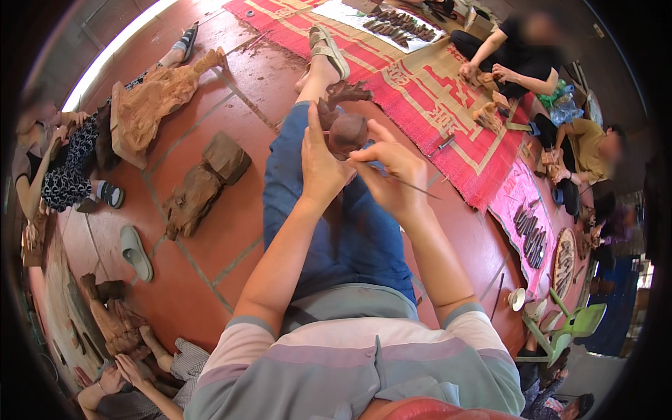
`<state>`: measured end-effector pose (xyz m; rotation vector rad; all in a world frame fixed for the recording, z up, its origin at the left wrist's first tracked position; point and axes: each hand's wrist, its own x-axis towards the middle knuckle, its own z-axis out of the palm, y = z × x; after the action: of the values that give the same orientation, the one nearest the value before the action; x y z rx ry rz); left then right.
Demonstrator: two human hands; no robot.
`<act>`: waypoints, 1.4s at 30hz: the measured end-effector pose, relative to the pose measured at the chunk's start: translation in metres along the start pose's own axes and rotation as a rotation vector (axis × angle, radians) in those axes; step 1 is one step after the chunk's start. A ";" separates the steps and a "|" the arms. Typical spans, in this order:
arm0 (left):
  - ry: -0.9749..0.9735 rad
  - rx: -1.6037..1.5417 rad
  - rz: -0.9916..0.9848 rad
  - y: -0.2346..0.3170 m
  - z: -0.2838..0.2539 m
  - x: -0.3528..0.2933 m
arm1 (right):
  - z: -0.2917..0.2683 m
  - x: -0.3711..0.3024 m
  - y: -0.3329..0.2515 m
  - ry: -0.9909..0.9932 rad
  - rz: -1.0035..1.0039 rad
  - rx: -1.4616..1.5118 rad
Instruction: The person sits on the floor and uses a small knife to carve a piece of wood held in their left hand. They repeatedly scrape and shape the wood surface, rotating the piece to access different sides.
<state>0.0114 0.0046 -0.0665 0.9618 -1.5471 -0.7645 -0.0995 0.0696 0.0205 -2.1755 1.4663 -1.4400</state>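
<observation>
Between the left grip (323, 164) and the right grip (397, 171) sat a rounded brown carving (348, 133), above the blue trousers (371, 259). Judging by its look, the rough rounding was done and finer surface work was left; how much could not be told. Its dome looked fairly smooth and reddish-brown. Just ahead of the grips showed a darker, jagged piece (350, 92), perhaps joined to it. The left grip was curled around the carving's side; the right grip pinched 1 thin tool (414, 187). Left of the grips, 1 blocky wood piece (189, 199) lay on the tiled floor (210, 262); ahead and right spread a red mat (469, 189).
</observation>
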 end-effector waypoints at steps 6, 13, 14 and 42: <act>-0.006 0.014 -0.034 0.005 0.001 0.002 | -0.005 -0.010 0.013 0.209 0.168 0.241; -0.013 -0.014 -0.034 -0.002 0.003 0.001 | -0.007 -0.004 0.015 0.281 0.053 0.081; -0.013 -0.017 -0.028 -0.005 0.002 0.001 | -0.010 -0.005 0.013 0.343 0.066 0.089; -0.132 -0.156 -0.121 0.006 -0.012 -0.003 | -0.055 -0.004 0.031 0.496 0.304 0.442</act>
<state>0.0225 0.0107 -0.0601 0.9100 -1.5270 -1.0373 -0.1614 0.0765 0.0293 -1.3350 1.3523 -2.0313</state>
